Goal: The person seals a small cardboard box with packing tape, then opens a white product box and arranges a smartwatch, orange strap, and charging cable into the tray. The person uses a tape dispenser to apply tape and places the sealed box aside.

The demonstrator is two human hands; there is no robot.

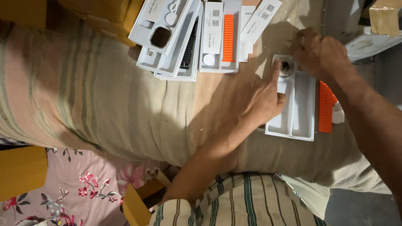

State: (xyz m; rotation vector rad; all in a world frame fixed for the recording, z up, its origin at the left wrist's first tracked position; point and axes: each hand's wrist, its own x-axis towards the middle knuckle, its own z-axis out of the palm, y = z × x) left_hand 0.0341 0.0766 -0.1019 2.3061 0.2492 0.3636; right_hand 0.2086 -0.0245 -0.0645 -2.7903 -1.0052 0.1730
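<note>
A white plastic tray [303, 109] with long compartments lies on a striped cloth. At its top end sits a small dark watch body [286, 66]. My left hand [261, 98] rests on the tray's left side, index finger stretched up to the tray's top corner beside the watch body. My right hand [320, 54] is at the tray's top end, fingers curled against the watch body. An orange strap [325, 106] lies just right of the tray.
Several white trays [180, 37] are stacked at the top, one with a black strap [189, 44], one with an orange strap [228, 37]. White paper leaflets [256, 23] lie beside them. Yellow cardboard boxes [21, 169] sit at the left, and a floral cloth [92, 188] lies below.
</note>
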